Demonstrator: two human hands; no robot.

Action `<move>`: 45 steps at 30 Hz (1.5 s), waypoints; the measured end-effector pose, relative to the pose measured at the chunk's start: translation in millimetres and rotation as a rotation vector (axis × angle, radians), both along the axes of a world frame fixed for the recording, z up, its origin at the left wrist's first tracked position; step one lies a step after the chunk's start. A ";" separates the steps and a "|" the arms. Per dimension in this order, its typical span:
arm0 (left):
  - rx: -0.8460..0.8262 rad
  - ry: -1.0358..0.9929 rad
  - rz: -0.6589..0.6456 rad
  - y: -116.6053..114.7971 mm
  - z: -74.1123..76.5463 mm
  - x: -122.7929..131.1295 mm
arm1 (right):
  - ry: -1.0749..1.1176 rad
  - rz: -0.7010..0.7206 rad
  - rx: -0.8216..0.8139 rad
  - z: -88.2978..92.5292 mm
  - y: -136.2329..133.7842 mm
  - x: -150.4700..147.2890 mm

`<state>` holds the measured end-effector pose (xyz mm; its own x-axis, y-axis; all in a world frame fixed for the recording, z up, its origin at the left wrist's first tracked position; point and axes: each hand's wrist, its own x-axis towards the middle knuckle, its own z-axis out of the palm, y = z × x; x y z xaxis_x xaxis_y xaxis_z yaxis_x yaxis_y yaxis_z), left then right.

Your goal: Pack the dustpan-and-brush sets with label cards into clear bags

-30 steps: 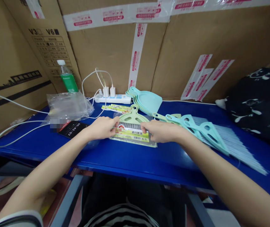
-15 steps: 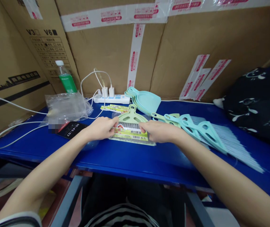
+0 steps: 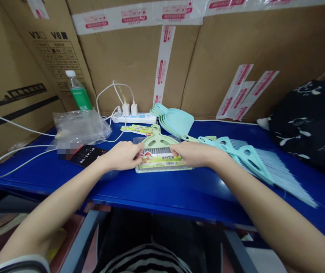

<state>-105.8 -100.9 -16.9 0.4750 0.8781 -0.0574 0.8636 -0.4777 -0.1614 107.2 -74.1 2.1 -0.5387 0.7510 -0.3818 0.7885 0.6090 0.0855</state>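
A light green dustpan and brush set (image 3: 157,141) lies in a clear plastic bag on the blue table, its handle pointing away from me. Grey bristles show above a yellow printed label card (image 3: 162,164) inside the bag. My left hand (image 3: 126,155) is closed on the left side of the bag, thumb and fingers pinching the plastic. On the opposite side my right hand (image 3: 193,153) grips the bag in the same way, close to the card. Parts of the bag's edges are hidden under my fingers.
Behind are stacked dustpans (image 3: 176,119), a power strip (image 3: 135,118) with chargers and loose yellow cards (image 3: 136,129). Hand brushes (image 3: 247,159) lie at right, near a dark patterned cloth (image 3: 307,125). Plastic bags (image 3: 79,127), a phone (image 3: 87,154) and a bottle (image 3: 79,94) are at left.
The bagged set has turned slightly, its handle end shifting left and its near edge shifting right. Both hands keep hold of the bag. The phone's timer has advanced by one second.
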 end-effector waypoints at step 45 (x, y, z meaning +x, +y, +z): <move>0.051 0.024 0.278 -7.1 -9.1 18.9 | 0.166 -0.101 0.112 -10.4 11.0 -5.1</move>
